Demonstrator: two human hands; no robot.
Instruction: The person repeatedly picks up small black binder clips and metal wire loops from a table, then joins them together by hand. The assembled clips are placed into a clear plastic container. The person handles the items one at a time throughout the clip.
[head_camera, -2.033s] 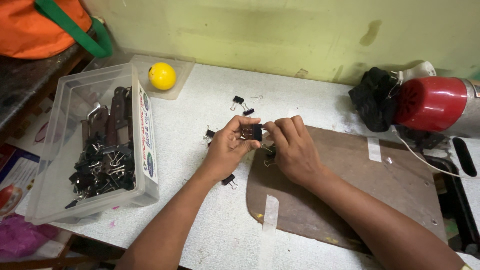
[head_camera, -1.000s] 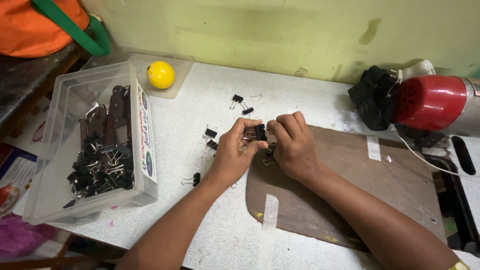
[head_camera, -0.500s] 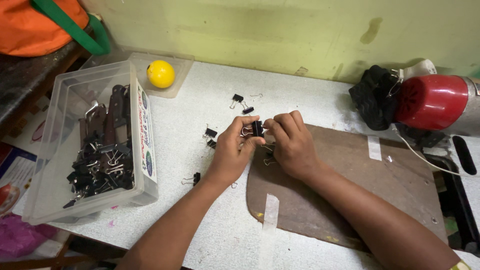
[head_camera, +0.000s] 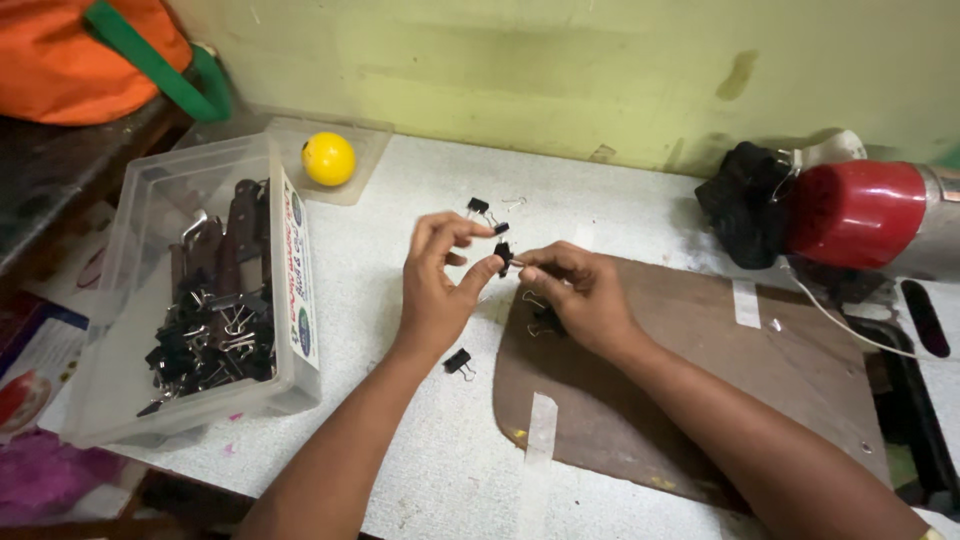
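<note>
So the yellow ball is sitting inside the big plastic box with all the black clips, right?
Not quite. The yellow ball is not inside the big plastic box with the black clips. It sits behind the box, on a shallow clear lid near the wall. The head view shows this. The clips really are in the box.

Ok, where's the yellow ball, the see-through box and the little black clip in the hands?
yellow ball (head_camera: 328, 158), head view, middle of the ball.
see-through box (head_camera: 300, 290), head view, its right side wall.
little black clip (head_camera: 503, 252), head view, the clip's black body between the fingertips.
</note>
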